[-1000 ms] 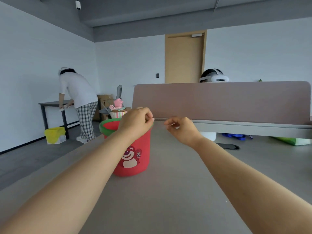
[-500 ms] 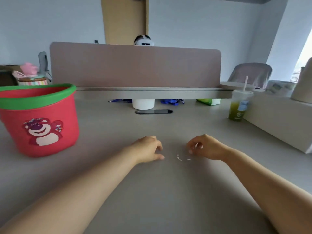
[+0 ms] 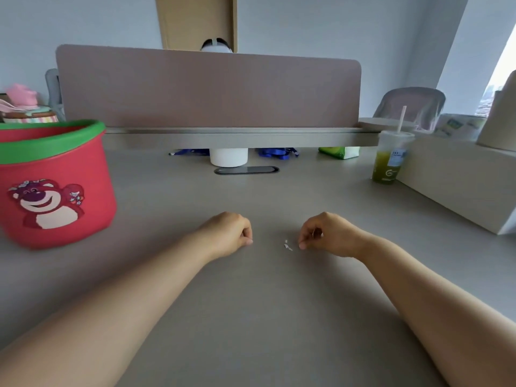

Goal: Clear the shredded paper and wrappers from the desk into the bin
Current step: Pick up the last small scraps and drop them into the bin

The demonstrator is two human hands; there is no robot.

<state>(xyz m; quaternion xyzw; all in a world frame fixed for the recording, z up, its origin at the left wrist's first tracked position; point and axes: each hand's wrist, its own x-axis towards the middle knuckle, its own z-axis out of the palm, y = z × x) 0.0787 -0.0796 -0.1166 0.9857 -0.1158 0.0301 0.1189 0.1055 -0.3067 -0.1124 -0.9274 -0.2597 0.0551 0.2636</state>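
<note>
A few tiny white paper scraps (image 3: 287,245) lie on the grey desk (image 3: 259,317) between my hands. My right hand (image 3: 328,233) rests on the desk just right of them, fingers curled; a small pale scrap shows pinched inside its fingers, and one fingertip touches the desk beside the scraps. My left hand (image 3: 227,233) rests to their left with fingers curled and nothing visible in it. The red bin (image 3: 92,177) with a green rim and a bear picture stands on the desk at far left, well apart from both hands.
A pink divider panel (image 3: 209,88) closes off the back of the desk. A green drink cup (image 3: 389,160) with a straw and a long white box (image 3: 458,180) stand at the right. A white cup (image 3: 229,157) and a black cable slot (image 3: 247,170) sit at the back.
Both hands came down from beside the bin's rim to the desk in front of me. My view turned right and down; over the last half second the hands barely moved.
</note>
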